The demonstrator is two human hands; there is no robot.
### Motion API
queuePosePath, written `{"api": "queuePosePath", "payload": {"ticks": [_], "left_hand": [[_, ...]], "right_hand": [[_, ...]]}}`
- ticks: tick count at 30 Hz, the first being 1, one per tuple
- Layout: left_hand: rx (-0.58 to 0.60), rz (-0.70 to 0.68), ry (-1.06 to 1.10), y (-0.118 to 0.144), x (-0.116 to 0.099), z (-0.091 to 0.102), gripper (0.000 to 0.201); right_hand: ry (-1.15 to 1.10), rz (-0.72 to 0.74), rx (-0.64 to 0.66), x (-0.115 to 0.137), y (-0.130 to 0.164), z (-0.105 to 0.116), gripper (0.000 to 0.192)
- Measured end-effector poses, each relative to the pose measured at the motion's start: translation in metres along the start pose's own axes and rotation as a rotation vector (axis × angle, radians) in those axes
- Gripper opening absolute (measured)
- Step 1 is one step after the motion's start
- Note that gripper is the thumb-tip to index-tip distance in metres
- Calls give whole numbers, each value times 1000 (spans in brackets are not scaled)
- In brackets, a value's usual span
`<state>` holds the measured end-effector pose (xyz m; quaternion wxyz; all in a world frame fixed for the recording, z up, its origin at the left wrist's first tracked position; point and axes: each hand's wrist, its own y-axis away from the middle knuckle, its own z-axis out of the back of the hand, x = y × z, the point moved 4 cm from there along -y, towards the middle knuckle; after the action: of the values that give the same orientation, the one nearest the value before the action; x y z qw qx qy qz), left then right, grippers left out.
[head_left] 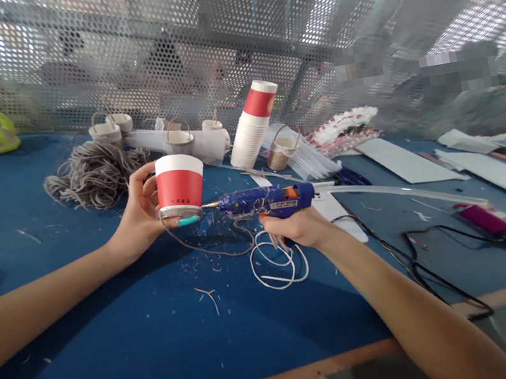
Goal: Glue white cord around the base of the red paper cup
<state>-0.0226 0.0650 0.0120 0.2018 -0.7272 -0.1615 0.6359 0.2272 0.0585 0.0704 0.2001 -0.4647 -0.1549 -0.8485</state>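
Observation:
My left hand [140,209] grips a red and white paper cup [180,189] from the left, just above the table. Around the cup's lower end runs a band of grey cord [215,252], whose loose tail hangs down and trails to the right. My right hand [295,227] is wrapped round the handle of a blue hot glue gun [264,199]. Its nozzle points left, at or very near the cup's lower edge; whether it touches I cannot tell. A clear glue stick [403,189] sticks out of the gun's back. Loops of white cord [279,263] lie below the gun.
Behind the cup lie a heap of grey cord [90,173] and a tilted stack of paper cups [255,126]. Several small cord-wrapped buckets [283,151] stand near the mesh partition [190,45]. A black cable [411,263], a purple box [501,224] and white strips [408,159] occupy the right side.

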Motion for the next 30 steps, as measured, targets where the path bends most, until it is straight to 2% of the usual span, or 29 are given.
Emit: {"api": "queuePosePath", "payload": {"ticks": [10, 16, 25, 30], "left_hand": [[38, -29, -74, 0, 0, 0, 88], [21, 4, -45, -1, -3, -3, 89], [64, -17, -55, -1, -3, -4, 87], [35, 0, -40, 0, -2, -3, 88]], "right_hand": [[7, 37, -18, 2, 1, 0, 19], [-20, 62, -21, 0, 1, -1, 18], [-21, 57, -21, 0, 0, -2, 16], [-1, 54, -24, 0, 0, -1, 18]]}}
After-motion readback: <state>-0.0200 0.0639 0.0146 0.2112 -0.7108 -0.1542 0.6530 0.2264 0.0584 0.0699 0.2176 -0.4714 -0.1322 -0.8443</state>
